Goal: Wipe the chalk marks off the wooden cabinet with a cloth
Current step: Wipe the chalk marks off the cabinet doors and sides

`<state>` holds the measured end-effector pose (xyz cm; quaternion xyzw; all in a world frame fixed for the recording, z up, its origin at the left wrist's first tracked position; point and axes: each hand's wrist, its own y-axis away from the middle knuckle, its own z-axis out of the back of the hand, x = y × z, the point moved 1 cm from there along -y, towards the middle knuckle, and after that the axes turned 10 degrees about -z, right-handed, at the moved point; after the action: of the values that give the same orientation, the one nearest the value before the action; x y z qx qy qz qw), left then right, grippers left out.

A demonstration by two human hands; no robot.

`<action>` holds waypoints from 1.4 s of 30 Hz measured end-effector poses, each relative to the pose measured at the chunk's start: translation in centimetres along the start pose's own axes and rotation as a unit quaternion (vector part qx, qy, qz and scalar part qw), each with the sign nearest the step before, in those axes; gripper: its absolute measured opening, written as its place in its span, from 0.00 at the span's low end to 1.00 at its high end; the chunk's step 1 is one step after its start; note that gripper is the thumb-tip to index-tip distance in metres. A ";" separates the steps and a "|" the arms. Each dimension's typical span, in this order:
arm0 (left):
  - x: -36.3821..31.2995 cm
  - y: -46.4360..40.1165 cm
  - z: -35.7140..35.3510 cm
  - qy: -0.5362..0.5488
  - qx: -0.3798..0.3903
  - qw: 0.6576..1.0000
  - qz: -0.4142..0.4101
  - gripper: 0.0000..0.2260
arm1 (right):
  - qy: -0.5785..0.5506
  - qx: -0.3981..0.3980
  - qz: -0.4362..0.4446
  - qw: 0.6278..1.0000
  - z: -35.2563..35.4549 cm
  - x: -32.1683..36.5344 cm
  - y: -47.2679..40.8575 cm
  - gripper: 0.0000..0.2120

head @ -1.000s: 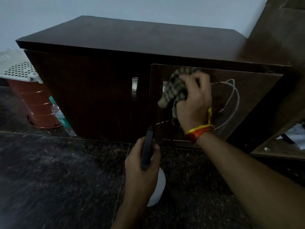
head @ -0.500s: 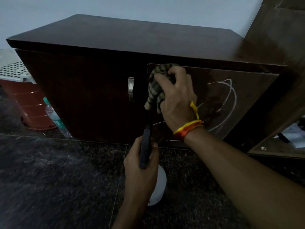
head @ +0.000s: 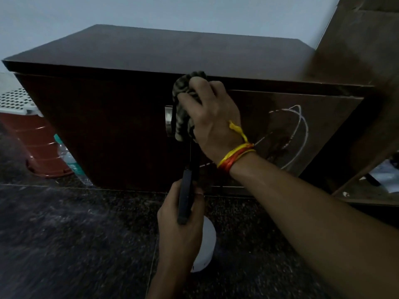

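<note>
Nearest, the left hand curls round a white spray bottle, its dark nozzle pointing up toward the cabinet, over the speckled dark floor. Beyond it the right hand, with red and yellow threads at the wrist, grips a bunched checked cloth and presses it against the front of the wooden cabinet, near the top edge where the two doors meet. The cloth partly covers a metal handle. White chalk marks curve across the right door. At far left stand a reddish basket and a plastic bottle.
</note>
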<state>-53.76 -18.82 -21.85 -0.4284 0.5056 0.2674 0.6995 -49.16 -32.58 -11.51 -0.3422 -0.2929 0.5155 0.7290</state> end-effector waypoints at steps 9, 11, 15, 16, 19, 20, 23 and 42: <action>-0.1 0.1 -0.5 0.016 0.018 1.000 0.008 0.09 | 0.006 -0.042 -0.131 0.990 2.8 -6.7 3.6 0.17; -0.1 0.1 -0.6 0.017 0.020 1.000 0.011 0.11 | 0.006 -0.043 -0.099 0.994 2.1 -5.6 2.9 0.15; 0.0 -0.1 -1.0 0.012 0.018 1.000 0.000 0.11 | 0.019 -0.037 -0.034 0.999 0.9 -4.7 2.4 0.12; 0.0 -0.1 -1.2 0.014 0.016 1.000 -0.003 0.10 | 0.016 -0.038 -0.040 0.998 0.8 -5.1 2.8 0.13; 0.4 -0.5 -1.3 0.017 0.005 1.000 -0.011 0.06 | 0.009 -0.029 -0.058 0.998 0.3 -5.9 5.0 0.16; 0.7 -0.7 -1.3 0.019 -0.005 1.000 -0.014 0.05 | 0.010 -0.011 -0.064 0.998 0.1 -5.8 5.6 0.19; 1.2 -1.6 -1.0 0.020 -0.037 0.999 -0.003 0.09 | -0.019 0.004 -0.145 0.989 -0.7 -4.3 6.6 0.24; 2.1 -1.3 1.9 0.028 -0.052 0.998 -0.024 0.12 | -0.161 0.016 -0.376 0.912 -6.3 -1.0 12.6 0.14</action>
<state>-51.03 -17.94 -23.16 -0.4839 0.4998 0.2644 0.6679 -51.49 -31.78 -25.39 -0.1078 -0.5048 0.2557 0.8174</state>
